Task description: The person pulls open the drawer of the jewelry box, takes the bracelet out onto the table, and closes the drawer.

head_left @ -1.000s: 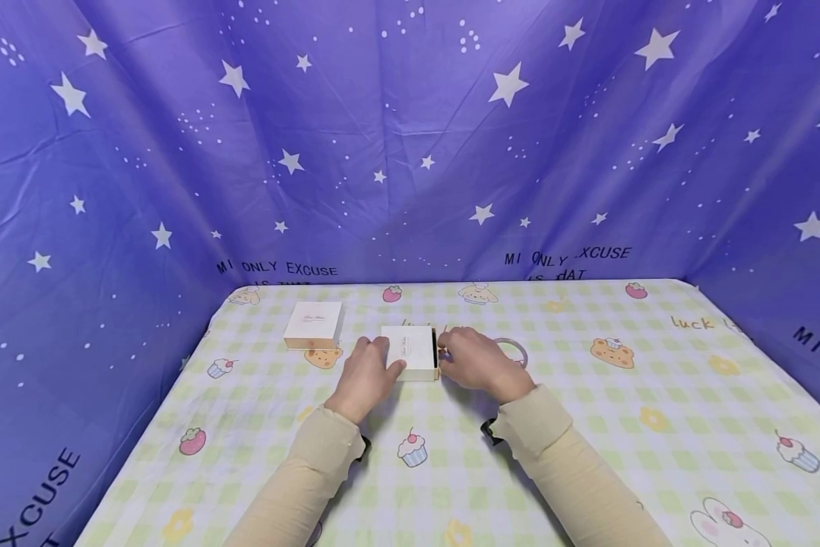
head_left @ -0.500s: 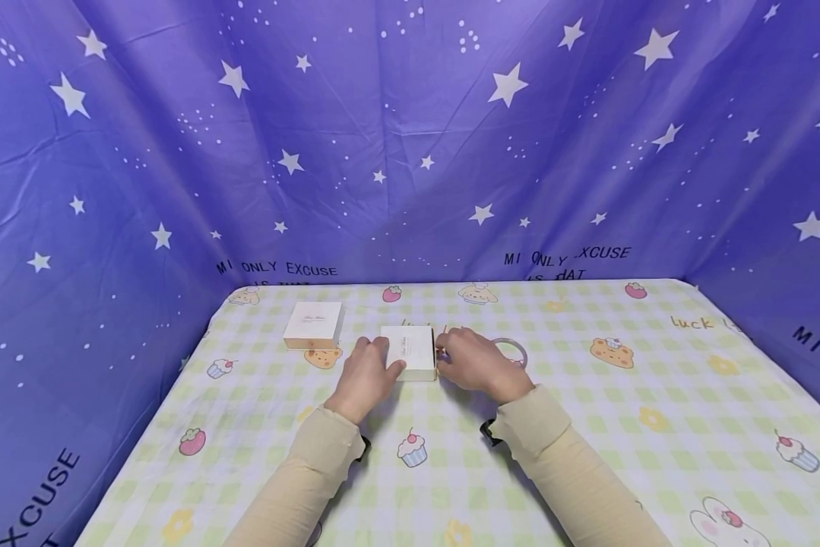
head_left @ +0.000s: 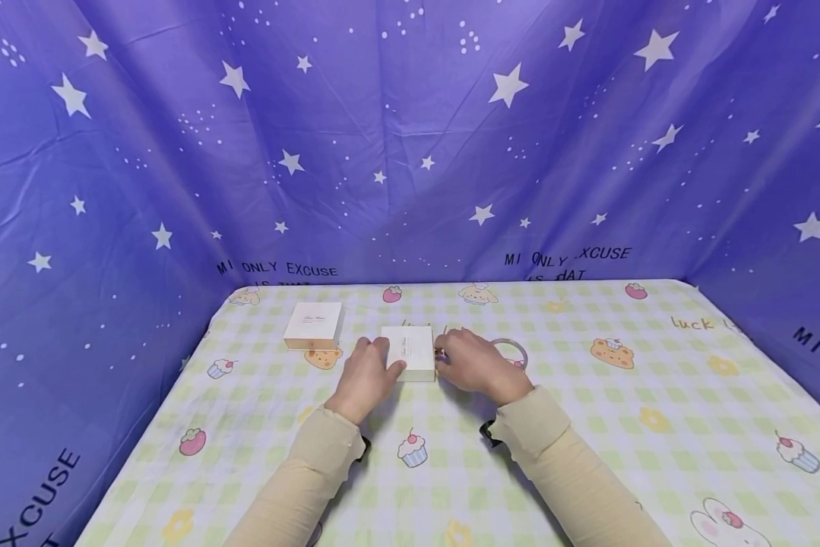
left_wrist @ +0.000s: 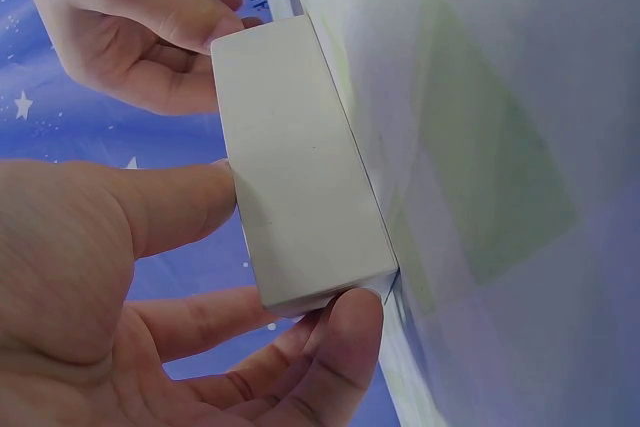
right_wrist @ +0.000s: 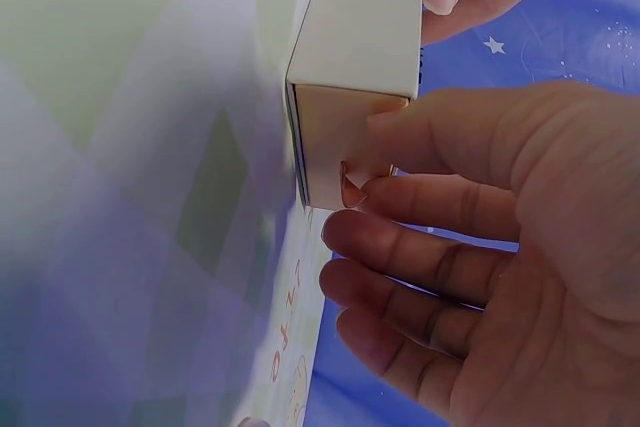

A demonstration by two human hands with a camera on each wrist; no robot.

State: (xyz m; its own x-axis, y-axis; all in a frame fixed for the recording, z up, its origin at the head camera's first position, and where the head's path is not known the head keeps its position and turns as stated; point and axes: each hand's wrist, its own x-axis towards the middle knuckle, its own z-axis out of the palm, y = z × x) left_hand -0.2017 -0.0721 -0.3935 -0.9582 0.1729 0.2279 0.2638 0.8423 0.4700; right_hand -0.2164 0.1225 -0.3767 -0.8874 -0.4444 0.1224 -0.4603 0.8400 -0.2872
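A white drawer box (head_left: pixel 412 353) with small print on its lid lies on the table in front of me. My left hand (head_left: pixel 366 374) holds its sleeve from the left, thumb on the top face and fingers at the far end, as the left wrist view shows. At the right end, my right hand (head_left: pixel 474 363) touches the peach drawer front (right_wrist: pixel 335 132) with its thumb, the index finger beside a small shiny ribbon tab (right_wrist: pixel 351 187). The other fingers are loosely bent and hold nothing. In the right wrist view the drawer sits about level with the sleeve's edge.
A second white box (head_left: pixel 315 322) with a peach side stands at the back left. A greyish ring (head_left: pixel 523 352) lies just behind my right hand. A green-checked cloth (head_left: pixel 560 471) covers the table, and a purple star curtain (head_left: pixel 410 106) hangs behind it.
The drawer has slid left into the sleeve; the dark gap at its right end has disappeared. My right hand has moved slightly left with it, while my left hand has stayed put.
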